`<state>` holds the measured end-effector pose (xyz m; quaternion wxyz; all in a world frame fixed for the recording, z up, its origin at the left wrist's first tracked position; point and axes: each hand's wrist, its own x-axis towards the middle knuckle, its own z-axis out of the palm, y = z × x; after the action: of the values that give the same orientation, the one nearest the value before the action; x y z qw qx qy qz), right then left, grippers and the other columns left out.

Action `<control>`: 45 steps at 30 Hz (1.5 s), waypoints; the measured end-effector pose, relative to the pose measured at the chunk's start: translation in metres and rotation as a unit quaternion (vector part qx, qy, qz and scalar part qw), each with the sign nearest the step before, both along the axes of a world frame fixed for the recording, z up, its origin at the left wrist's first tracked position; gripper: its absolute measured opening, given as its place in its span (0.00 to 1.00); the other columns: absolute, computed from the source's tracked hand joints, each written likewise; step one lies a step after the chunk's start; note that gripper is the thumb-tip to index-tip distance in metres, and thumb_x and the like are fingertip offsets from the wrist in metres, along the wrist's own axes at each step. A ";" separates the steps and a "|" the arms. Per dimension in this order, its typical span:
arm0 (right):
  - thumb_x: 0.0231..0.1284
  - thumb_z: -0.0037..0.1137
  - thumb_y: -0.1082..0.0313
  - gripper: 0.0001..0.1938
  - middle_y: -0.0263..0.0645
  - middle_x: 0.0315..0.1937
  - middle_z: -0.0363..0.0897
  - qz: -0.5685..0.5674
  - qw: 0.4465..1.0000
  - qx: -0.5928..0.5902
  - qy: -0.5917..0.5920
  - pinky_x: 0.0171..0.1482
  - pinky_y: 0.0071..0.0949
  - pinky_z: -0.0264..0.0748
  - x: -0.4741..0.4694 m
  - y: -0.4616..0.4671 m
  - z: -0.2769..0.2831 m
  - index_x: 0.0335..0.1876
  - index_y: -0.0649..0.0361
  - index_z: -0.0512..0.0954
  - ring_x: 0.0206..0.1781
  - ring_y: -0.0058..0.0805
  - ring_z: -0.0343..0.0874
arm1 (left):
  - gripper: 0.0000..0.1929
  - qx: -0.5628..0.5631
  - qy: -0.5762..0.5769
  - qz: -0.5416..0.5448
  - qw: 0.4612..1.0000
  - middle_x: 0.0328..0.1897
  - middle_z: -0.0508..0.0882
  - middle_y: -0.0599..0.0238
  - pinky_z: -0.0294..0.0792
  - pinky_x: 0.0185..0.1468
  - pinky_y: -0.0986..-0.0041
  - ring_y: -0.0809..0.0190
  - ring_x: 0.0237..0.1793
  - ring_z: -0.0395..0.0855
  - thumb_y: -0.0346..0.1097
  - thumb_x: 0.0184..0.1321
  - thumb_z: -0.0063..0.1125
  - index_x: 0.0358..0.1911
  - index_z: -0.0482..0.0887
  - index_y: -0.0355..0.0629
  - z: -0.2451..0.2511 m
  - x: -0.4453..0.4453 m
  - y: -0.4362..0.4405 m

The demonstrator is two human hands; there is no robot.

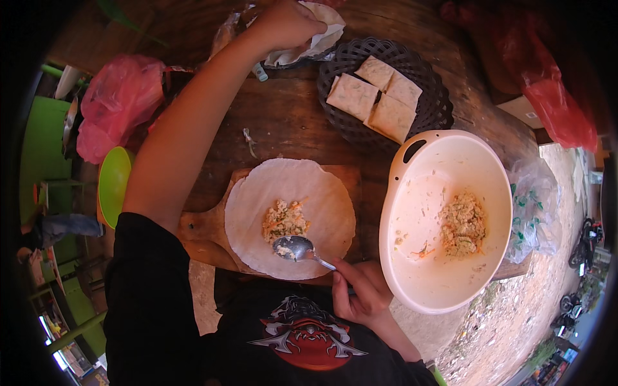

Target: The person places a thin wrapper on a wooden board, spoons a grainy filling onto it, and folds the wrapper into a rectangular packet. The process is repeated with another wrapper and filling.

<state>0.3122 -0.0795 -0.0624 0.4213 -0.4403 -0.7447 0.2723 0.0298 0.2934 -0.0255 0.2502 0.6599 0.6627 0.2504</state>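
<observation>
My left hand (289, 26) reaches to the far side of the table and pinches a thin, pale dough sheet (333, 17) on a pile. My right hand (364, 292) holds a metal spoon (294, 248) by its handle, with bits of filling in its bowl. The spoon is over a round dough sheet (328, 207), beside a small mound of crumbly filling (285, 219) with orange shreds. Beneath this sheet lies a wooden paddle board (205, 224). To the right, a tilted cream plastic bowl (420, 217) contains more filling (463, 227).
Folded square parcels (352, 96) lie in a dark woven basket (437, 103) beyond the bowl. A pink plastic bag (120, 106) and a green bowl (113, 188) are at left. At right are a clear bag (533, 207) and a red bag (560, 111). A person's leg (72, 227) shows far left.
</observation>
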 end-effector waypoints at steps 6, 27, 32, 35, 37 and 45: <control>0.61 0.69 0.85 0.15 0.41 0.29 0.87 0.000 1.000 0.001 0.004 0.34 0.31 0.78 -0.001 0.000 -0.001 0.52 0.66 0.93 0.29 0.35 0.84 | 0.12 0.120 -0.035 0.046 0.991 0.33 0.96 0.52 0.83 0.42 0.60 0.57 0.35 0.95 0.39 0.65 0.75 0.36 0.97 0.35 -0.013 -0.021 0.011; 0.61 0.68 0.87 0.14 0.43 0.31 0.89 -0.007 1.000 0.017 0.005 0.34 0.30 0.78 -0.002 0.000 -0.004 0.52 0.70 0.92 0.29 0.34 0.85 | 0.08 0.123 -0.137 0.002 0.983 0.44 0.98 0.54 0.85 0.45 0.67 0.61 0.42 0.96 0.30 0.74 0.74 0.52 0.97 0.39 -0.009 -0.020 0.005; 0.61 0.69 0.87 0.14 0.44 0.31 0.89 -0.005 1.000 0.010 0.004 0.34 0.30 0.79 -0.003 -0.001 -0.002 0.52 0.70 0.92 0.30 0.34 0.85 | 0.09 0.181 -0.124 -0.047 0.974 0.45 0.98 0.54 0.86 0.44 0.67 0.61 0.41 0.96 0.30 0.75 0.74 0.54 0.95 0.37 -0.026 -0.036 0.018; 0.63 0.71 0.85 0.15 0.43 0.30 0.87 -0.018 1.000 0.019 -0.002 0.34 0.33 0.79 -0.002 -0.002 -0.007 0.54 0.69 0.92 0.29 0.36 0.85 | 0.10 0.031 -0.173 0.010 0.984 0.46 0.99 0.54 0.86 0.47 0.66 0.61 0.42 0.97 0.31 0.75 0.74 0.55 0.95 0.38 0.012 0.000 -0.009; 0.63 0.71 0.84 0.15 0.43 0.31 0.87 -0.013 1.000 0.024 0.001 0.34 0.33 0.79 -0.002 -0.003 -0.008 0.54 0.68 0.92 0.29 0.36 0.85 | 0.10 0.030 -0.207 -0.019 0.978 0.46 0.99 0.55 0.86 0.48 0.67 0.62 0.43 0.97 0.31 0.76 0.73 0.56 0.95 0.38 0.012 -0.010 -0.017; 0.65 0.69 0.83 0.13 0.46 0.34 0.91 -0.028 0.999 0.042 -0.015 0.35 0.29 0.80 -0.002 -0.003 -0.010 0.53 0.70 0.92 0.31 0.34 0.86 | 0.16 0.093 -0.122 -0.101 0.983 0.56 0.99 0.54 0.86 0.60 0.67 0.58 0.51 0.98 0.40 0.74 0.75 0.61 0.96 0.45 0.051 -0.004 -0.127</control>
<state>0.3106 -0.0829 -0.0728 0.4355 -0.4467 -0.7493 0.2221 0.0259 0.1666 0.0250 0.2903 0.7087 0.5307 0.3631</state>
